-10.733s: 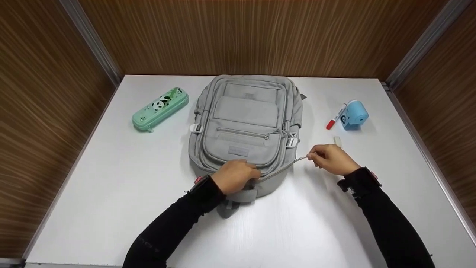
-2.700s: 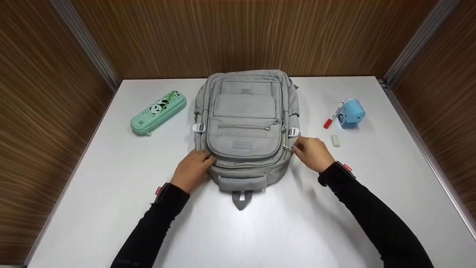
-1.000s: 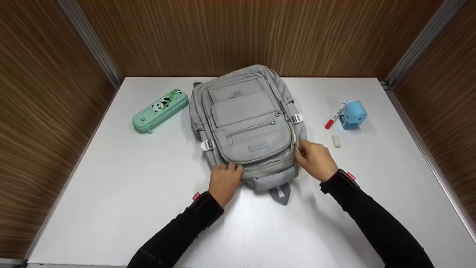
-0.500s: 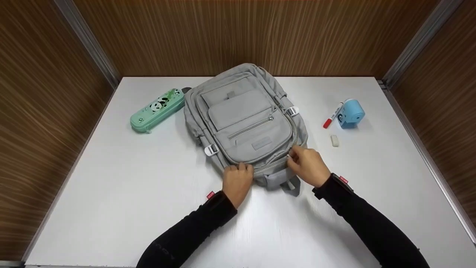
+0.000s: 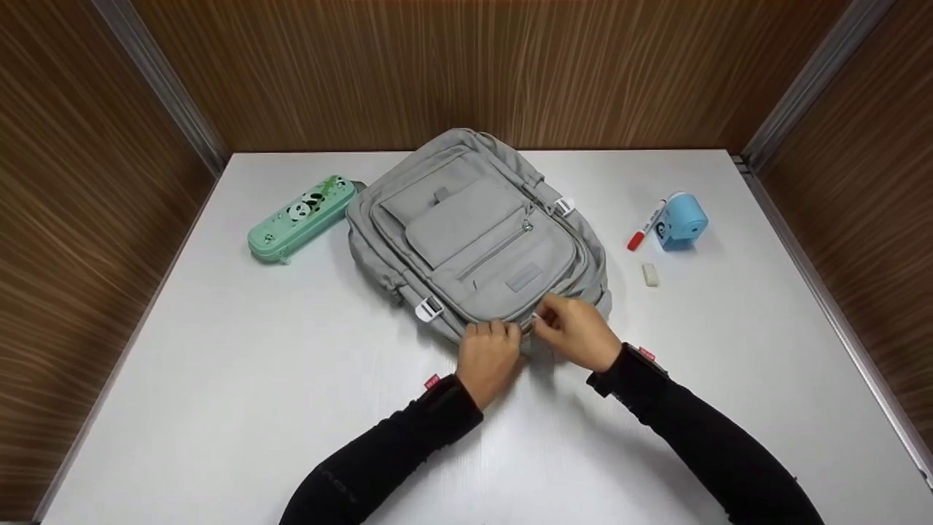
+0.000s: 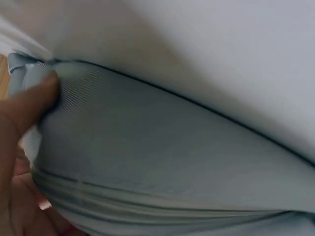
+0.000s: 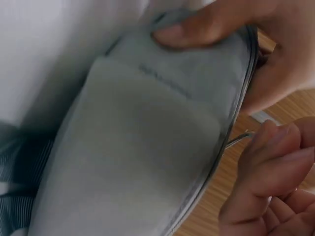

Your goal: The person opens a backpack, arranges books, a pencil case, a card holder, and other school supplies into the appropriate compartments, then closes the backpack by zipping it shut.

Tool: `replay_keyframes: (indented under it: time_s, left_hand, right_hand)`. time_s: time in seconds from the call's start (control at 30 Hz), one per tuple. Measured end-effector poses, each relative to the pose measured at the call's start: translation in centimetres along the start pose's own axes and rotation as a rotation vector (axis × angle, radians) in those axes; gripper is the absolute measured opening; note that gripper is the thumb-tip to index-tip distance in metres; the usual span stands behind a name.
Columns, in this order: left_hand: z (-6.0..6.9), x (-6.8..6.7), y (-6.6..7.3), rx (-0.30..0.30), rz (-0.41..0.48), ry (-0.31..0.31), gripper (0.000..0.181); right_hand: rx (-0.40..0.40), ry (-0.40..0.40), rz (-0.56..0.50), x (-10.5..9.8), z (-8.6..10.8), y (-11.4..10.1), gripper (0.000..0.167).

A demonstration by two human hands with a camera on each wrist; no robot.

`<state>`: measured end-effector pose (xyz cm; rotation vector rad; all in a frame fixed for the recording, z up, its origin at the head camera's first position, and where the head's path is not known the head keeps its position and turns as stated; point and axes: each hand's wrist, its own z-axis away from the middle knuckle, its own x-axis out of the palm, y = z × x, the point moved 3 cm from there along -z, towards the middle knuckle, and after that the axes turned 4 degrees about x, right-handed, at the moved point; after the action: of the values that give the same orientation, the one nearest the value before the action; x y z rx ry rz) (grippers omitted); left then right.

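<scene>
A grey backpack [image 5: 474, 226] lies front side up on the white table, turned at an angle. My left hand [image 5: 490, 361] grips its near edge; in the left wrist view the thumb [image 6: 34, 101] presses on the grey fabric and the fingers are beneath. Just to the right, my right hand [image 5: 579, 332] pinches a zipper pull [image 7: 239, 139] on the same edge, with fingertips curled, as the right wrist view shows. The zipper track [image 7: 211, 172] runs along the fabric rim there. Both hands cover the near end of the bag, and the top handle is mostly hidden.
A green pencil case [image 5: 302, 219] with pandas lies left of the bag, close to its far corner strap. To the right are a red-capped marker [image 5: 647, 226], a blue pencil sharpener [image 5: 681, 221] and a white eraser [image 5: 650, 275]. Wood-patterned panels [image 5: 466, 73] enclose the table.
Over the last seconds the backpack has turned, its near end swinging right. My right hand has drawn the zipper pull from the right side round to the near edge, close to my left hand.
</scene>
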<state>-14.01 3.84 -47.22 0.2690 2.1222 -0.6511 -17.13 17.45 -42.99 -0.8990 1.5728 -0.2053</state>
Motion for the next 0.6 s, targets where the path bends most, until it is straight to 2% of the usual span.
replay_keyframes:
  time_s: [0.1, 0.17, 0.23, 0.3, 0.43, 0.53, 0.6]
  left_hand:
    - [0.7, -0.6, -1.9, 0.084, 0.082, -0.048, 0.060]
    - [1.1, -0.9, -3.8, 0.124, 0.136, -0.109, 0.071]
    - [1.6, -0.6, -6.0, 0.140, 0.184, -0.175, 0.081]
    - [2.0, 0.2, -8.4, 0.126, 0.207, -0.238, 0.084]
    - [2.5, 2.7, -12.9, 0.065, 0.235, -0.332, 0.093]
    - [2.4, 4.6, -15.3, -0.004, 0.303, -0.353, 0.097]
    - [2.7, 5.6, -16.4, -0.044, 0.342, -0.362, 0.097]
  right_hand:
    - [0.030, 0.030, -0.011, -0.8, -0.1, 0.7, 0.010]
    - [0.049, 0.046, -0.017, -1.4, -0.2, 1.1, 0.010]
    - [0.068, 0.057, -0.025, -1.9, -0.2, 1.5, 0.010]
    - [0.087, 0.061, -0.030, -2.4, -0.2, 1.9, 0.010]
    - [0.109, 0.061, -0.027, -2.9, -0.1, 2.6, 0.009]
    - [0.118, 0.069, -0.025, -3.1, -0.1, 2.9, 0.008]
    - [0.125, 0.069, -0.034, -3.0, -0.1, 3.0, 0.008]
